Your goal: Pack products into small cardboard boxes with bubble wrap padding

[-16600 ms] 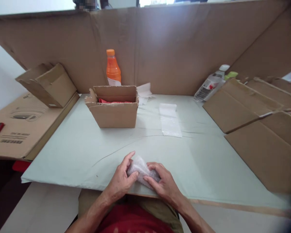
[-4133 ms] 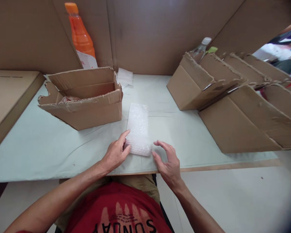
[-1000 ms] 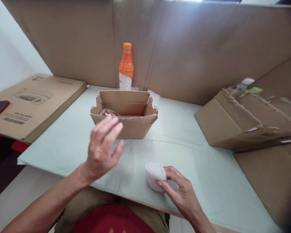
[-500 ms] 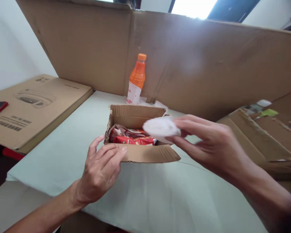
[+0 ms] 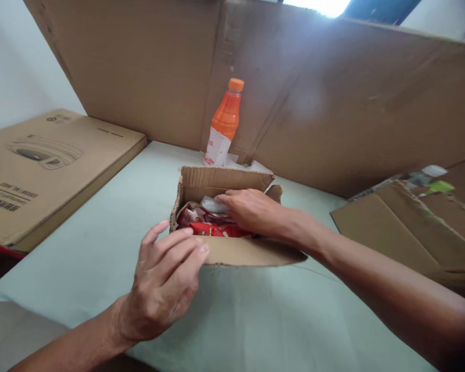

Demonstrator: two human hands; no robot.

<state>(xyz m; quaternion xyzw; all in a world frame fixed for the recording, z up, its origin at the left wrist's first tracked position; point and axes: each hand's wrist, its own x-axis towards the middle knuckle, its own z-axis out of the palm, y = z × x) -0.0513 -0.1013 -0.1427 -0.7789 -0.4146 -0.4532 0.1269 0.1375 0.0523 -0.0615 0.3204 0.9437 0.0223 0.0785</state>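
Resting the left hand (image 5: 165, 292) on the left end of the near flap (image 5: 251, 252) of an open brown carton (image 5: 227, 181), with fingers slightly spread, tips laid on the cardboard and thumb hard to make out; cannot tell whether pinching the flap or only bearing on it. Reaching down into the same carton with the right hand (image 5: 253, 211), palm downward, fingers pressed close together at a white wrapped bundle (image 5: 213, 205); with thumb and fingertips partly hidden, cannot tell whether pinching the bundle or merely pressing it. Lying in the carton, left of the right hand: the white wrapped bundle, toward the far wall, just behind a shiny red packet (image 5: 211, 229) and beside a brownish-red printed packet (image 5: 192, 213). Set on a pale green worktop (image 5: 294, 315), well in from its left and right edges: the open carton. At the far edge of the worktop, just behind the carton, in front of a tall cardboard panel (image 5: 139, 67): an orange bottle (image 5: 225, 124) with a white label, and near it some white scraps (image 5: 261, 166). Along the left edge: a large flat carton (image 5: 70, 170) printed with a line drawing. Toward the far right corner: more brown cartons (image 5: 395, 227), with a white-capped clear bottle (image 5: 422, 176) and something bright green (image 5: 439, 187) showing behind.
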